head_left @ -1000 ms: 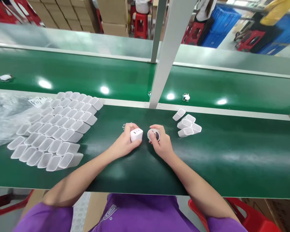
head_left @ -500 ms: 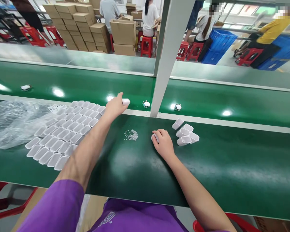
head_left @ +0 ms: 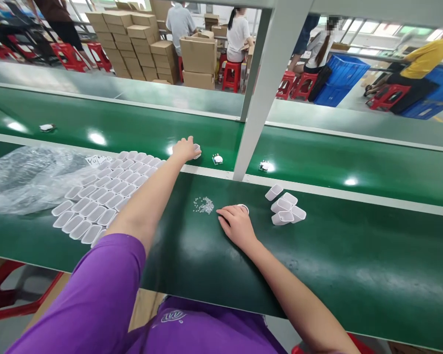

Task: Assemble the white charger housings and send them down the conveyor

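My left hand (head_left: 185, 149) reaches over the far green belt, its fingers closed on a small white plastic cup (head_left: 197, 151). My right hand (head_left: 237, 226) is low over the near surface, fingers stretched toward a scatter of tiny clear pieces (head_left: 205, 205). A white cup (head_left: 244, 208) shows just behind its knuckles, partly covered by the hand; whether the hidden fingers touch it is unclear. Several white cups (head_left: 282, 218) lie loosely to the right. On the left, many more white cups (head_left: 105, 196) stand in close rows, mouths up, partly behind my left forearm.
Small circuit boards with white domes (head_left: 217, 159) lie spaced along the belt (head_left: 133, 130). A white post (head_left: 256, 93) rises from the belt's rail. Crumpled clear plastic (head_left: 29, 179) lies at the left. Beyond are stacked cartons (head_left: 123, 44), blue crates (head_left: 341, 78) and seated people.
My left hand stays over the belt with its cup, its grip turned slightly. My right hand has slid left toward the clear pieces, and its fingers have stretched out past the cup.
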`<state>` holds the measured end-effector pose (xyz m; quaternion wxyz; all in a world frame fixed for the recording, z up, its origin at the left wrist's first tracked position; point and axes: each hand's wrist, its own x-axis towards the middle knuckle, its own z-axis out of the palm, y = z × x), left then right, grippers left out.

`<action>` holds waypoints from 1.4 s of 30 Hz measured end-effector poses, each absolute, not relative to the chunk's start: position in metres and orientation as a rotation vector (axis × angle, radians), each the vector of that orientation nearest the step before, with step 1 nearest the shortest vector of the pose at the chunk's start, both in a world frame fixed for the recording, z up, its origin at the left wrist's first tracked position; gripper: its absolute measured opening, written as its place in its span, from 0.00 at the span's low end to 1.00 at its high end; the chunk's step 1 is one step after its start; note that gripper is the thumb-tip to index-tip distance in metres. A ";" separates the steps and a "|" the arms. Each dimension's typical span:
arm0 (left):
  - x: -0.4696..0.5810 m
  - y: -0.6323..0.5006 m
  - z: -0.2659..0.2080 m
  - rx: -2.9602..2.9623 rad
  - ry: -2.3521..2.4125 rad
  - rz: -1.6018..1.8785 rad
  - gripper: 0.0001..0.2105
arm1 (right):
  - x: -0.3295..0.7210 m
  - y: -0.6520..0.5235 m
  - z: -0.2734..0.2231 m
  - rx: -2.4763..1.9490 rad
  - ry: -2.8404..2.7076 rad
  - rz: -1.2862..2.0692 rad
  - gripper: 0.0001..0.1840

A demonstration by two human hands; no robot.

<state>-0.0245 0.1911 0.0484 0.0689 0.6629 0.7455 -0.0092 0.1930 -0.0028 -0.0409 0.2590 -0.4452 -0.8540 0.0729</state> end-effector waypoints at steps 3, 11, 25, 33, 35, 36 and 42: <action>-0.034 0.182 0.058 2.055 2.184 -0.082 0.27 | 0.183 0.004 -0.042 -1.210 -2.356 0.234 0.09; -0.039 0.140 0.065 2.154 2.033 -0.122 0.23 | 0.169 0.015 -0.040 -1.228 -2.429 0.229 0.08; -0.012 0.073 0.064 2.352 1.747 0.059 0.21 | 0.182 0.013 -0.036 -1.211 -2.533 0.125 0.13; 0.042 0.074 0.042 2.443 1.490 0.149 0.17 | 0.182 0.008 -0.029 -1.283 -2.588 0.026 0.13; 0.067 0.077 0.039 2.483 1.392 0.171 0.18 | 0.179 0.006 -0.029 -1.310 -2.589 0.015 0.15; 0.081 0.078 0.038 2.501 1.339 0.183 0.20 | 0.178 0.005 -0.029 -1.320 -2.583 0.015 0.15; 0.155 0.092 0.029 2.511 1.056 0.203 0.34 | 0.192 -0.009 -0.030 -1.293 -2.499 0.116 0.12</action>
